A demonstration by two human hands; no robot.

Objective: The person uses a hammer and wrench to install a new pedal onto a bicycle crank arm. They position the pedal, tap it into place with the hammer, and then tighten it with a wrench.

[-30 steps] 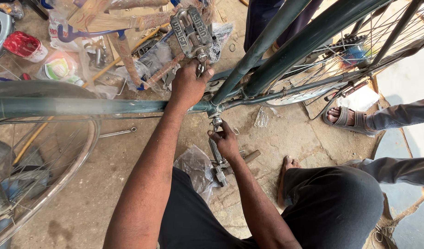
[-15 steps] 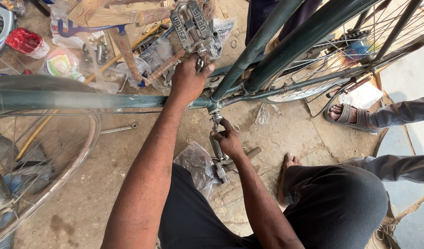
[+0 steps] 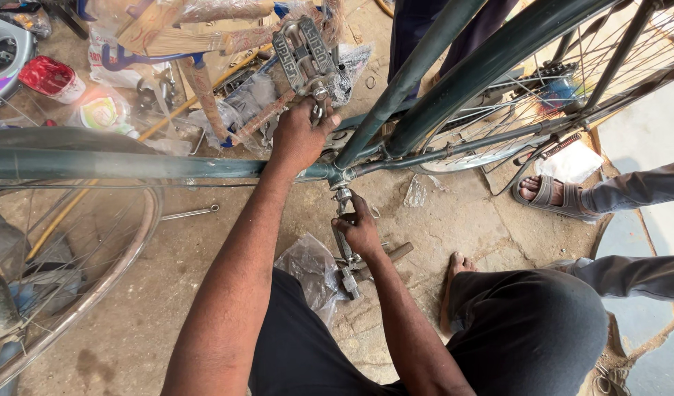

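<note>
I am working at the bottom bracket of the green bicycle frame (image 3: 205, 167). My left hand (image 3: 300, 136) is closed around the crank arm just below the upper pedal (image 3: 305, 48), steadying it. My right hand (image 3: 360, 229) grips the lower crank (image 3: 342, 242) beneath the frame, above the concrete floor (image 3: 190, 271). Judging by this, the next move needs firm counter-pressure between both hands.

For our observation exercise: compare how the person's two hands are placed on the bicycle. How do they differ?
The left hand is raised, gripping the crank just below the upper pedal. The right hand is lower, under the frame, wrapped round the other crank arm, which points toward the floor. Both are closed in a grip near the bottom bracket.
</note>
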